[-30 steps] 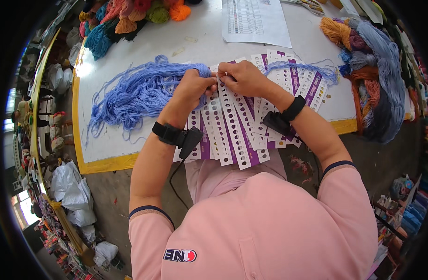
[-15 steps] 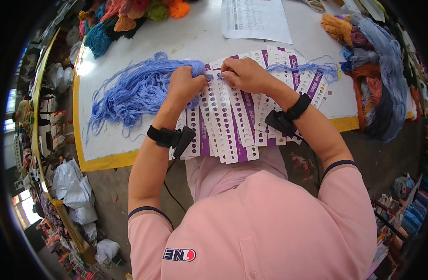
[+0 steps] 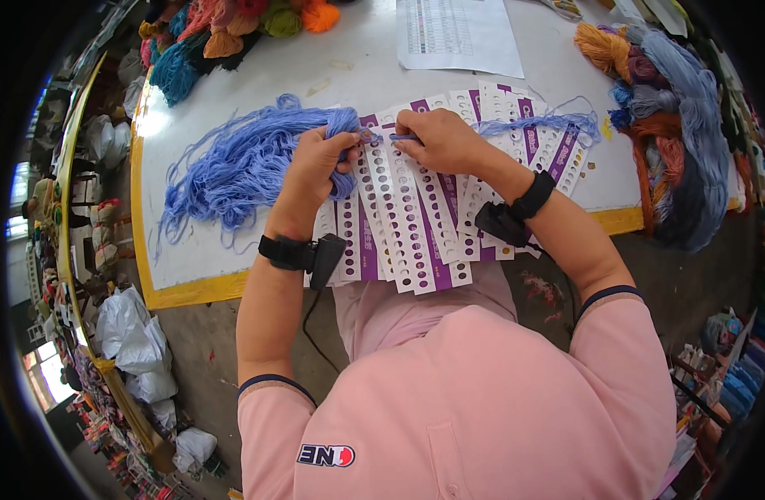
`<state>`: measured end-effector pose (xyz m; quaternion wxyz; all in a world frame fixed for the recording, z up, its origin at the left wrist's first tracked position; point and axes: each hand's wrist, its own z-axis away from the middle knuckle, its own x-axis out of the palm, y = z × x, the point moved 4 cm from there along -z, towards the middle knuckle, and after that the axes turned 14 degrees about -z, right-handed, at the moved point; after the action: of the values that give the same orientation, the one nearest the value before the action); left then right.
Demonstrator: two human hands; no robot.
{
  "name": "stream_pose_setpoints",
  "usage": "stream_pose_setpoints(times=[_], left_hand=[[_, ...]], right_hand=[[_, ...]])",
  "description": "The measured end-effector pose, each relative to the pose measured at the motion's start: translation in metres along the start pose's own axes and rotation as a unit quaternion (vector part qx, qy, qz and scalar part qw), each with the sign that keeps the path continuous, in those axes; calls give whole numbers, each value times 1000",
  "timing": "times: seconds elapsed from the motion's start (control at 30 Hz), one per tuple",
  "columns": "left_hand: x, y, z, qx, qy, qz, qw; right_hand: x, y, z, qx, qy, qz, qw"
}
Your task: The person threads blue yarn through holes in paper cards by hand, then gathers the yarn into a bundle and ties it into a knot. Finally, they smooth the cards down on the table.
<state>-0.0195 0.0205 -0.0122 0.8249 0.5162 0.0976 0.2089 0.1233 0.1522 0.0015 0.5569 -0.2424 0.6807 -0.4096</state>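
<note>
A fan of white and purple punched cards point(image 3: 416, 225) lies on the white table point(image 3: 232, 250) in front of me. My left hand point(image 3: 316, 162) grips the end of a big loose bundle of light blue yarn point(image 3: 241, 162) at the cards' left edge. My right hand point(image 3: 437, 142) pinches a short blue strand over the top of the cards, fingertips close to the left hand. A thin length of the same blue yarn point(image 3: 537, 125) trails across the cards to the right. Both wrists wear black bands.
A printed sheet point(image 3: 457, 33) lies at the table's far side. Yarn skeins in teal, orange and green point(image 3: 224, 33) pile at the back left, grey, orange and purple skeins point(image 3: 674, 125) at the right. White bags point(image 3: 137, 342) sit on the floor left.
Both hands shifted slightly left and up along the cards toward the blue bundle. The left hand now closes on the bundle's end, and the right pinches a strand beside it.
</note>
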Motion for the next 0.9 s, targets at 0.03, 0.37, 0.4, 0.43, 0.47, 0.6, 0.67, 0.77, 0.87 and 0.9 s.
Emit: stream_pose_setpoints(times=[0.03, 0.37, 0.4, 0.43, 0.47, 0.6, 0.67, 0.77, 0.87, 0.9], left_hand=[[1, 1, 0, 0, 3, -30, 1000], [7, 7, 5, 31, 52, -52, 997], [6, 7, 3, 18, 14, -16, 1000], [7, 6, 3, 5, -24, 20, 1000], [8, 5, 3, 5, -23, 20, 1000], [7, 2, 1, -1, 49, 3, 999], [12, 7, 2, -4, 60, -13, 998], [20, 11, 2, -14, 128, -92, 987], [18, 10, -1, -1, 178, -193, 965], [16, 6, -1, 9, 165, -154, 974]], right_hand=[[0, 1, 0, -1, 2, -3, 1000], [1, 2, 1, -2, 12, 5, 1000], [1, 2, 1, -1, 13, 4, 1000], [1, 3, 1, 3, 11, 7, 1000], [1, 3, 1, 7, 8, 9, 1000], [2, 4, 1, 2, 9, 10, 1000], [2, 5, 1, 2, 14, 15, 1000], [3, 4, 1, -1, 14, 25, 1000], [0, -5, 1, 17, 4, 30, 999], [-1, -7, 0, 17, 4, 30, 999]])
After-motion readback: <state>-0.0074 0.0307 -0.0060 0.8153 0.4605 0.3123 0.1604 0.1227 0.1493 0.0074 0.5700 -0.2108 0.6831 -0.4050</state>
